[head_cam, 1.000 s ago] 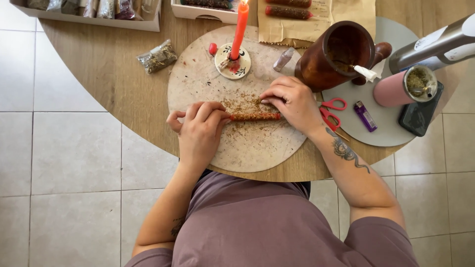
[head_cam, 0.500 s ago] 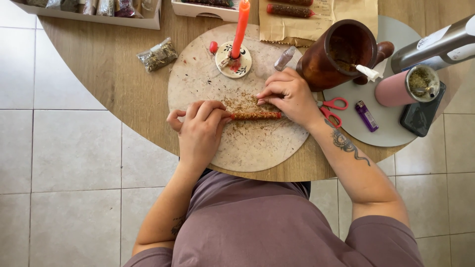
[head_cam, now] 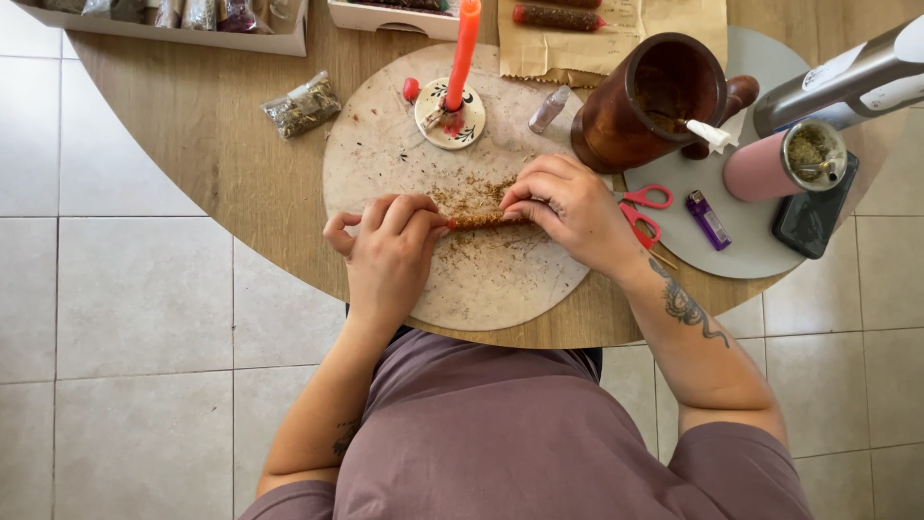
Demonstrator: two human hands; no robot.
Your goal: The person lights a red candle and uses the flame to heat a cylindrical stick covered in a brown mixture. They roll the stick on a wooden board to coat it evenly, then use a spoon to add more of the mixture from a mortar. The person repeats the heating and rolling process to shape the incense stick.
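Observation:
A thin candle coated in brown herb crumbs (head_cam: pixel 476 221) lies across a round pale board (head_cam: pixel 385 154) on the wooden table. My left hand (head_cam: pixel 390 252) pinches its left end and my right hand (head_cam: pixel 568 207) presses on its right end, so only a short middle piece shows. Loose dried herb crumbs (head_cam: pixel 472 195) are scattered on the board just behind the candle. An upright red candle (head_cam: pixel 464 48) stands in a small painted dish (head_cam: pixel 433 123) at the board's far side.
A brown wooden mortar (head_cam: pixel 659 96) stands right of the board. A grey round mat (head_cam: pixel 760 252) carries red scissors (head_cam: pixel 640 207), a purple lighter (head_cam: pixel 707 220), a pink cup (head_cam: pixel 770 166) and a dark phone (head_cam: pixel 818 217). A herb bag (head_cam: pixel 303 104) lies left; boxes line the far edge.
Both hands and the coated candle have shifted slightly toward me on the board. The grips look the same.

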